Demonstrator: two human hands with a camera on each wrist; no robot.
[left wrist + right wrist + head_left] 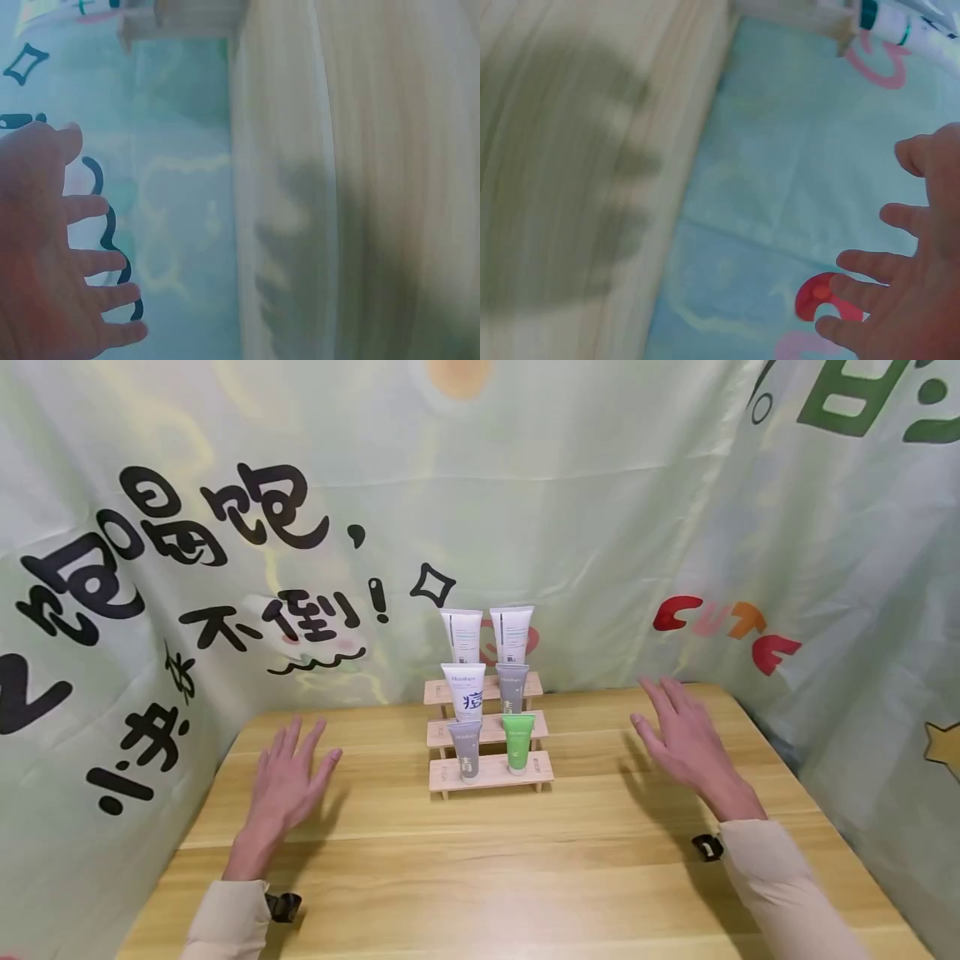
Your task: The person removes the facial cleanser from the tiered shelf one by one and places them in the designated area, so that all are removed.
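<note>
A three-step wooden stand (491, 768) sits at the back middle of the table and bears several squeeze tubes. On its bottom step are a grey tube (467, 750) at left and a green tube (518, 743) at right. The middle step has a white tube (463, 689) and another grey tube (512, 687). Two taller white tubes, a left one (462, 635) and a right one (512, 633), stand on top. My left hand (288, 781) hovers over the table left of the stand, fingers spread, holding nothing. To the right, my right hand (690, 743) hovers likewise, palm bare.
The wooden table (480, 877) meets a printed cloth backdrop (600, 527) at its back and sides. Each wrist wears a dark strap device, the left one (284, 907) and the right one (707, 847). Both hands cast shadows on the tabletop.
</note>
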